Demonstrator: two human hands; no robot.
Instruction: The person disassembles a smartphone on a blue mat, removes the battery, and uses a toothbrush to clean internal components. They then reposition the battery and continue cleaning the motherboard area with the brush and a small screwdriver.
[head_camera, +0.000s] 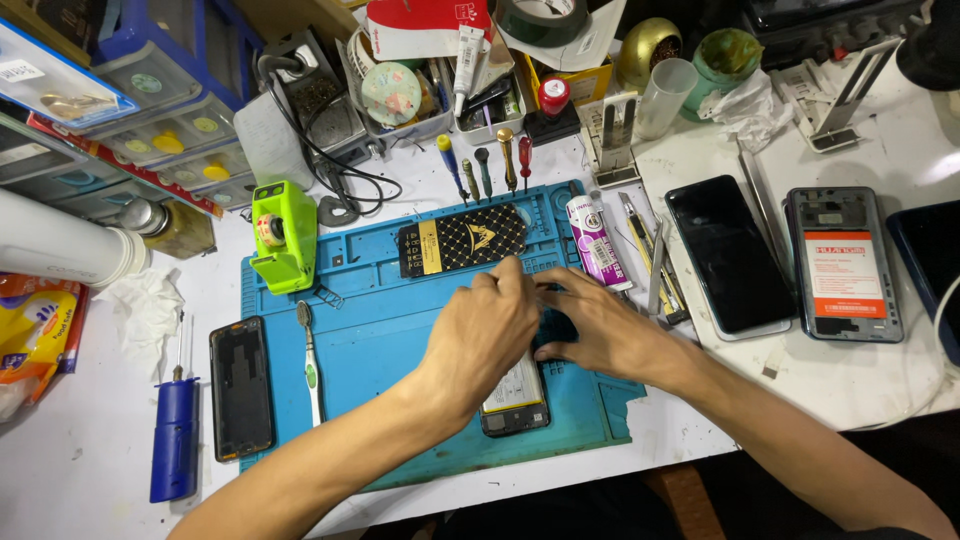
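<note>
Under my fingers, opened phone (515, 400) on blue mat (380, 330): left hand (485, 335) and right hand (595, 330) pinch its top edge; press evenly, I'd say.

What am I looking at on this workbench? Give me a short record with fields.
Setting: cluttered white bench with a blue work mat
Left hand: pressing on an opened phone lying on the mat
Right hand: on the same phone's upper end
Grip: whether either hand is closed on anything cannot be told
On the mat: black-and-gold box, toothbrush, green tape dispenser
To the right: black phone, open phone with battery
</note>
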